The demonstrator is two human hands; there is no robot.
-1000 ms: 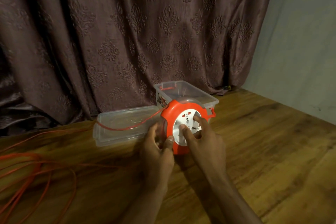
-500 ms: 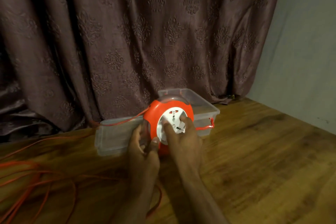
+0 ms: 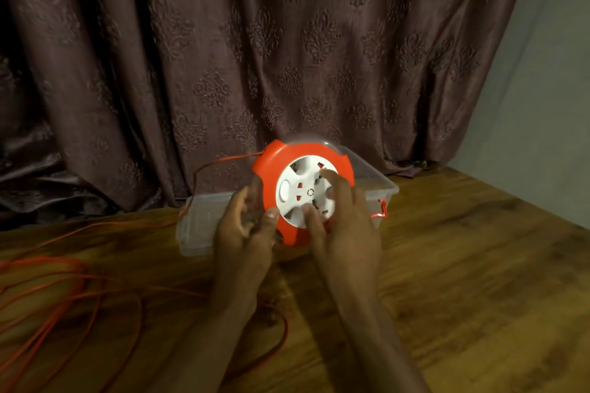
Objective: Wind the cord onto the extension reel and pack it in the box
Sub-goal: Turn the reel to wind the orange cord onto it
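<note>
The orange extension reel (image 3: 271, 166) with a white socket face is held up above the wooden table, in front of the clear plastic box (image 3: 378, 183). My left hand (image 3: 245, 230) grips the reel's left edge, thumb on the orange rim. My right hand (image 3: 343, 220) has its fingertips pressed on the white socket disc. A thin orange cord (image 3: 64, 284) runs from the reel's top left, loops behind the box's lid and lies in loose coils over the table's left side.
The clear lid (image 3: 198, 226) lies flat left of the box, partly behind my left hand. A brown patterned curtain (image 3: 223, 57) hangs right behind. A grey wall (image 3: 542, 105) stands at the right. A cord loop (image 3: 281, 325) lies under my forearms.
The reel has risen off the table and turned its face more toward me. My right fingers have shifted around the white disc. The cord now leads off the reel's top left.
</note>
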